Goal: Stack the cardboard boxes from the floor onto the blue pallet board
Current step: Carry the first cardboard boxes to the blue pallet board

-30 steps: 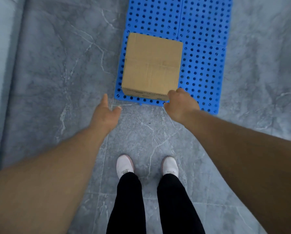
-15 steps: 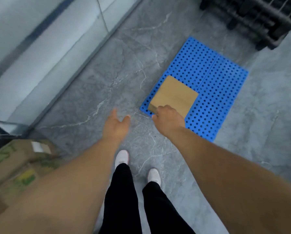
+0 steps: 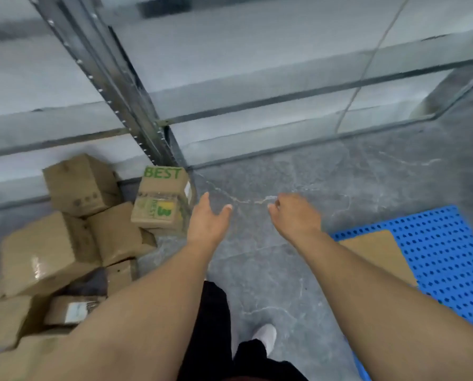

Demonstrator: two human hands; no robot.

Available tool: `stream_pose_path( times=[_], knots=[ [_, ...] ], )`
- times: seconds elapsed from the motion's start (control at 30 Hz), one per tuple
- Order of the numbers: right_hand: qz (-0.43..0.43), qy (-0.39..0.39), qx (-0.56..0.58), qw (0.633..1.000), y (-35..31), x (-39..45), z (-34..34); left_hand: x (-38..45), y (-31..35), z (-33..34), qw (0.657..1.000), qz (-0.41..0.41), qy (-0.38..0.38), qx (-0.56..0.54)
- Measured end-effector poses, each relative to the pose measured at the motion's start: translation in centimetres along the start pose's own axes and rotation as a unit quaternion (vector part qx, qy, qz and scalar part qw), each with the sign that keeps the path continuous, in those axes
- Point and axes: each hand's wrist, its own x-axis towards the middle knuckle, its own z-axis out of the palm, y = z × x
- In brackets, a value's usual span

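Looks like a storeroom or small warehouse. Grey marble-patterned floor (image 3: 298, 166), bare and hard. Metal shelving upright (image 3: 111, 86) with a row of punched holes, rising from the floor, with pale shelf boards (image 3: 257, 86) spreading to either side. Just left of the upright's foot, a loose heap of brown cardboard boxes (image 3: 65, 243), one printed BEST in green (image 3: 162, 199) right beside it. Well to the right of the upright, a blue perforated plastic pallet board (image 3: 444, 257) flat on the floor, with one box (image 3: 378, 254) on it.
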Motion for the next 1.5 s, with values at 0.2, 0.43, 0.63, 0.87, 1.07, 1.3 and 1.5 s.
stream_pose_path(
  times=[0.2,0.43,0.63,0.87,1.07,1.3,1.5],
  knots=[
    [-0.146,-0.029,-0.048,0.988,-12.0,2.4,1.3,0.5,-5.3,-8.9,0.99,-0.059,0.105,-0.07],
    [-0.274,-0.076,-0.083,0.955,-26.5,4.8,4.9,2.7,-12.1,-17.6,0.96,-0.152,0.202,-0.119],
    [-0.358,-0.104,-0.126,0.919,-37.8,5.9,8.6,4.8,-18.1,-24.3,0.924,-0.235,0.255,-0.159],
    [-0.415,-0.17,-0.148,0.882,-46.4,6.1,11.8,6.6,-22.9,-29.4,0.885,-0.303,0.311,-0.17],
    [-0.456,-0.22,-0.19,0.841,-52.2,8.6,15.3,8.9,-26.8,-30.8,0.829,-0.361,0.353,-0.24],
    [-0.483,-0.246,-0.233,0.807,-58.8,14.2,22.3,14.0,-31.9,-30.8,0.728,-0.471,0.384,-0.318],
    [-0.469,-0.277,-0.259,0.798,-62.4,18.4,30.8,20.2,-38.0,-29.0,0.663,-0.52,0.376,-0.385]
  ],
)
